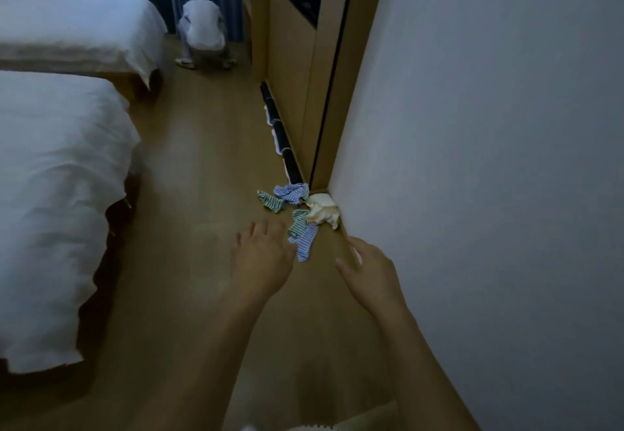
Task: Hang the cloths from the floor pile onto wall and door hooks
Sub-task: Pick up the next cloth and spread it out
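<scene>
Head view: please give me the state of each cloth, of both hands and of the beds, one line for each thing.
Blue striped cloth: crumpled on the floor.
Green striped cloth: crumpled on the floor.
Cream cloth: bunched against the wall.
Green and blue cloth: stretched out on the floor, nearest to the hands.
Left hand: open, holds nothing.
Right hand: open, holds nothing.
Beds: covered with white bedding.

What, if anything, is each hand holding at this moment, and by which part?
Nothing is held. The left hand and right hand are both empty, fingers relaxed, reaching toward the cloths lying on the floor by the wall.
</scene>
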`<state>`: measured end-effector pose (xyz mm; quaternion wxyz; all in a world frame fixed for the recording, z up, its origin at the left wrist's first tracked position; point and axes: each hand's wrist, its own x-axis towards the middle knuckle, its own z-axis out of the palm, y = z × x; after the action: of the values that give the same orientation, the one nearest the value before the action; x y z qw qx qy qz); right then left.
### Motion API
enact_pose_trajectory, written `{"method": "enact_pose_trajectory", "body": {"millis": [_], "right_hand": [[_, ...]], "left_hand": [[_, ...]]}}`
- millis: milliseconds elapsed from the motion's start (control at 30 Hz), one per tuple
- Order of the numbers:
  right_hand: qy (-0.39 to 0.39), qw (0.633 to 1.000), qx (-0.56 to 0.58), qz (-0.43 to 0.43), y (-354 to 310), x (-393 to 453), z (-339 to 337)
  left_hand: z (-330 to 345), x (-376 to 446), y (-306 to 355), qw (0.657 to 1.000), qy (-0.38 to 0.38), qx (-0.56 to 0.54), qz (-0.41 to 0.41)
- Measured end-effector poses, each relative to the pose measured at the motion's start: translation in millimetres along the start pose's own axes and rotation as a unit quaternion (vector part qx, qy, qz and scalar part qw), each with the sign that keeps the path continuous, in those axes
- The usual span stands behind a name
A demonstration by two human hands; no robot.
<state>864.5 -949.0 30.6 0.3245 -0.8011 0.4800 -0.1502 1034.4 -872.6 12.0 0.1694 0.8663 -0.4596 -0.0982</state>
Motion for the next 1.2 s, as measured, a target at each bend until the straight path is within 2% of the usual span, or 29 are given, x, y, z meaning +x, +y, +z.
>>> {"method": "enact_pose_trajectory", "body": {"millis": [67, 367, 667, 867, 1200], "right_hand": [[-0.007, 0.999, -0.018, 0.042, 8.5, 14.1, 0.9], [-0.006, 0.996, -0.034, 0.083, 54.3, 97.3, 3.3], [-0.084, 0.994, -0.02, 0.06, 102.3, 261.5, -0.1], [-0.149, 0.987, -0.051, 0.041, 124.8, 359.9, -7.8], [-0.218, 0.974, -0.053, -0.004, 132.2, 464.6, 24.5]], "left_hand": [[7.4, 20.5, 1.6, 1.0, -0.017, -0.012, 0.016], [59.6, 108.0, 12.8, 0.996, -0.081, 0.011, 0.032], [108.7, 237.3, 29.9, 0.994, -0.097, 0.022, -0.052], [145.4, 313.7, 39.7, 0.987, -0.11, 0.029, -0.113], [193.9, 390.3, 15.3, 0.973, -0.155, 0.03, -0.17]]}}
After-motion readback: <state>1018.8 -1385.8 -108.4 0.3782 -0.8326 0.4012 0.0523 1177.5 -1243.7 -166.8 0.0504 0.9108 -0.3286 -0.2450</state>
